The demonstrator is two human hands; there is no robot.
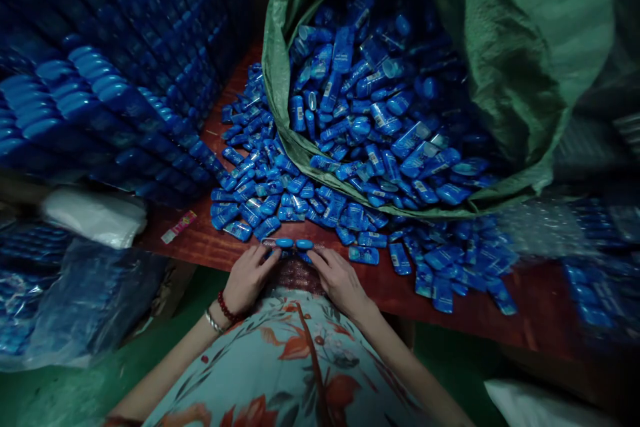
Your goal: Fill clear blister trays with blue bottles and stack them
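Note:
At the table's front edge, close against the body, my left hand point(249, 275) has its fingers curled on a small blue-capped container point(284, 242). My right hand point(340, 278) mirrors it, closed on a second blue-capped container point(304, 244). The two blue ends nearly meet between my fingertips; more blue shows just below them, partly covered by the fingers. Right beyond the hands spreads a heap of small flat blue containers point(270, 205), wrapped in printed film. Several show white barcode labels. They continue into a large green woven sack point(277, 60), which lies with its mouth towards me.
Tall stacked rows of blue containers point(95, 80) rise at the left. A white plastic bundle point(95, 217) and a clear bag of blue items point(85, 300) sit at the lower left. A pink strip point(179, 227) lies on the reddish table point(215, 240). Blurred blue packs point(590, 287) are far right.

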